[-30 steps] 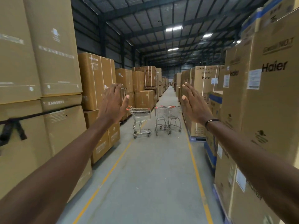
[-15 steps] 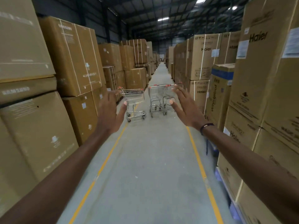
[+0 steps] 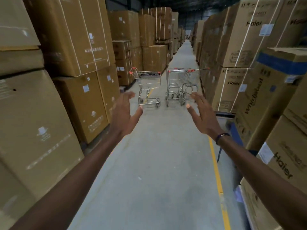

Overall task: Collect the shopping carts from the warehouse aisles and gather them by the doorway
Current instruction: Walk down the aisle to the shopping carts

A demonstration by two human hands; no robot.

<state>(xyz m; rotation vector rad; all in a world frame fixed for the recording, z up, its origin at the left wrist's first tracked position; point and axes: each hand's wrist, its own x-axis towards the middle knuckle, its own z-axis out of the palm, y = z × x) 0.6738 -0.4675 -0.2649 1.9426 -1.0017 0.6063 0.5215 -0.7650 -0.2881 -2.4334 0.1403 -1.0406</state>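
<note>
The shopping carts stand in the middle of the frame, on the concrete aisle floor (image 3: 152, 163) between two walls of stacked cartons. The single cart (image 3: 147, 87) sits left of centre, its red-capped handle toward the upper left, its basket running roughly along the aisle. The nested pair of carts (image 3: 181, 85) sits right of centre, close to the right-hand cartons (image 3: 245, 39); one handle bar projects to the right toward those boxes. How many carts are nested there cannot be fixed with certainty; two appear.

Both hands are held out ahead, well short of the carts, touching nothing. The left hand (image 3: 123, 113) lies below and left of the single cart in the frame; the right hand (image 3: 201, 113) lies below and right of the nested pair. Fingers of both are spread apart and loosely straight, palms turned inward, empty. Judged by frame position, the left hand lines up nearer the single cart, the right hand nearer the pair. Neither is within reach; further approach along the aisle seems required before any grip on a handle.

Against the frame half a second earlier, the carts appear larger and lower in the picture, the left-hand cartons (image 3: 71, 35) loom closer, and the hands sit lower, spread as before.
</note>
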